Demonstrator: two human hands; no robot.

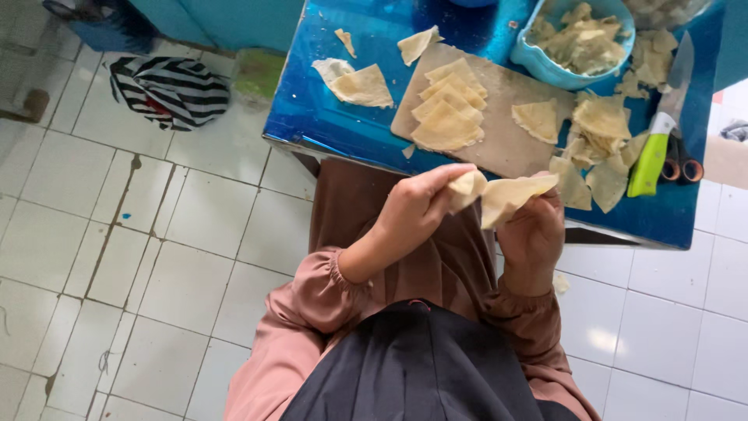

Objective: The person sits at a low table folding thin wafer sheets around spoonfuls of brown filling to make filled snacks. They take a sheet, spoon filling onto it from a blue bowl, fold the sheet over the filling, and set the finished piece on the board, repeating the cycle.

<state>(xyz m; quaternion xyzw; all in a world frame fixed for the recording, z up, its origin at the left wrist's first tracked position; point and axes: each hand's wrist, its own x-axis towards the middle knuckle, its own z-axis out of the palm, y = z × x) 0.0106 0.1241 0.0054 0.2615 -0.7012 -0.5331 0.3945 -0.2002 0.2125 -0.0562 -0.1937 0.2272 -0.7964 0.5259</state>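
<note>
My left hand (pixel 414 204) and my right hand (pixel 534 234) both grip one pale yellow pastry sheet (pixel 502 195), folded between the fingers, just in front of the blue table (pixel 343 117). On the table lies a brown cutting board (pixel 510 136) with a stack of triangular folded sheets (pixel 449 109). A single triangle (pixel 538 119) lies on the board's right part.
A blue bowl (pixel 545 66) holds several sheet pieces. More loose sheets (pixel 600 148) pile at the right, beside a green-handled knife (pixel 658 140) and scissors (pixel 682 164). Another triangle (pixel 361 86) lies left of the board. A striped bag (pixel 167 90) sits on the white tiled floor.
</note>
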